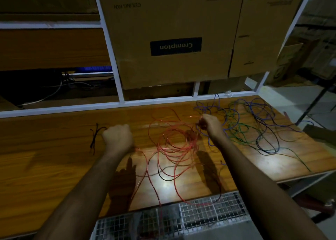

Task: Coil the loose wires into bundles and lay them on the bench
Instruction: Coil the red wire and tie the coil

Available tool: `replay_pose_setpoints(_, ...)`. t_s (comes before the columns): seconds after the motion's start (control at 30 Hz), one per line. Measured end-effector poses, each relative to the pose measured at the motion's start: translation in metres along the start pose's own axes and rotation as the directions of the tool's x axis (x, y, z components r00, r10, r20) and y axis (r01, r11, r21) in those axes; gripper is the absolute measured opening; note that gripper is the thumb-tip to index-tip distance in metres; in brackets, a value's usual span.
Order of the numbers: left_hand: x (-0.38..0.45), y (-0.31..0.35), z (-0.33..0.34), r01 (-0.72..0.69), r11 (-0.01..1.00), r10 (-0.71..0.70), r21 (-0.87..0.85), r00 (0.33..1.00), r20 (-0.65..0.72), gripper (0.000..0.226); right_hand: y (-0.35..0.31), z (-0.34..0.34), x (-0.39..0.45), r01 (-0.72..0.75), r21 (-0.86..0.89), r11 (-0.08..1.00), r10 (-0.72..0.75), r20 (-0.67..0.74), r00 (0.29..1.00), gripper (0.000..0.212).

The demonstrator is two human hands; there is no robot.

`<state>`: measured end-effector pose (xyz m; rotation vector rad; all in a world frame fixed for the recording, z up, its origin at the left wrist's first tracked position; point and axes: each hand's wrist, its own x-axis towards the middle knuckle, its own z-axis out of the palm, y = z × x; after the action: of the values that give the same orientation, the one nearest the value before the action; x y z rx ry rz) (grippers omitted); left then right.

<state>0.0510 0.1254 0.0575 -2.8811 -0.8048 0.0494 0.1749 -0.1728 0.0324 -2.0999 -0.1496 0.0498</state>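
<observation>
A loose red wire [172, 145] sprawls in loops over the middle of the wooden bench [54, 163], with strands trailing over the front edge. My right hand [210, 124] is curled at the upper right of the red tangle and pinches a red strand. My left hand [118, 136] is a fist left of the tangle; a red strand runs off from under its wrist, and the grip itself is hidden. A tangle of blue, green and black wires [254, 129] lies to the right.
A few short black ties [94, 137] lie left of my left hand. A large cardboard box [174, 40] stands behind the bench in a white frame. A wire mesh rack [181, 214] sits below the front edge. The bench ends at right.
</observation>
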Motion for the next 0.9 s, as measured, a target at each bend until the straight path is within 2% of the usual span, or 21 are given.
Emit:
replay_pose_setpoints(0.07, 0.003, 0.012, 0.009, -0.064, 0.997, 0.065, -0.049, 0.998, 0.021, 0.029, 0.01, -0.002, -0.015, -0.033, 0.055, 0.998, 0.035, -0.026, 0.999, 0.034)
replay_pose_setpoints(0.13, 0.005, 0.028, 0.011, -0.127, 0.965, 0.13, -0.231, 0.992, -0.003, 0.023, 0.003, -0.004, -0.037, -0.111, 0.147, 0.983, 0.119, -0.044, 0.992, 0.04)
replay_pose_setpoints(0.2, 0.009, 0.047, 0.011, -0.188, 0.925, 0.183, -0.33, 0.982, -0.045, 0.022, 0.005, -0.001, -0.05, -0.223, 0.124, 0.967, 0.222, 0.021, 0.975, 0.037)
replay_pose_setpoints(0.27, 0.013, 0.069, 0.012, -0.269, 0.896, 0.243, -0.353, 0.963, -0.117, 0.025, 0.012, 0.004, -0.059, -0.267, -0.006, 0.964, 0.266, 0.096, 0.959, 0.038)
replay_pose_setpoints(0.37, 0.03, 0.103, 0.015, -0.404, 0.796, 0.376, -0.451, 0.914, -0.155, 0.023, 0.035, 0.015, -0.065, -0.044, -0.325, 0.945, 0.124, 0.229, 0.965, 0.055)
replay_pose_setpoints(0.4, 0.039, 0.114, 0.018, -0.435, 0.777, 0.414, -0.455, 0.898, -0.151, 0.024, 0.041, 0.018, -0.067, 0.015, -0.341, 0.94, 0.079, 0.258, 0.963, 0.049)
replay_pose_setpoints(0.47, 0.057, 0.132, 0.021, -0.464, 0.766, 0.439, -0.446, 0.883, -0.164, 0.025, 0.05, 0.022, -0.068, 0.138, -0.377, 0.916, -0.02, 0.299, 0.954, 0.017)
replay_pose_setpoints(0.5, 0.065, 0.14, 0.022, -0.461, 0.77, 0.437, -0.442, 0.885, -0.161, 0.026, 0.05, 0.025, -0.07, 0.19, -0.381, 0.905, -0.074, 0.298, 0.952, 0.01)
replay_pose_setpoints(0.53, 0.072, 0.149, 0.025, -0.452, 0.775, 0.439, -0.441, 0.888, -0.138, 0.028, 0.052, 0.028, -0.071, 0.222, -0.382, 0.897, -0.114, 0.284, 0.952, 0.014)
replay_pose_setpoints(0.63, 0.085, 0.173, 0.03, -0.435, 0.817, 0.463, -0.378, 0.886, -0.019, 0.033, 0.058, 0.033, -0.074, 0.242, -0.341, 0.908, -0.171, 0.226, 0.959, 0.023)
replay_pose_setpoints(0.73, 0.091, 0.183, 0.041, -0.423, 0.813, 0.466, -0.401, 0.885, 0.011, 0.028, 0.071, 0.03, -0.073, 0.252, -0.305, 0.918, -0.196, 0.203, 0.959, 0.024)
replay_pose_setpoints(0.83, 0.101, 0.182, 0.049, -0.412, 0.818, 0.461, -0.401, 0.887, 0.028, 0.037, 0.079, 0.026, -0.071, 0.271, -0.292, 0.917, -0.218, 0.202, 0.955, 0.021)
replay_pose_setpoints(0.9, 0.107, 0.18, 0.053, -0.428, 0.82, 0.467, -0.381, 0.884, 0.011, 0.034, 0.081, 0.024, -0.067, 0.27, -0.298, 0.916, -0.212, 0.213, 0.954, 0.019)
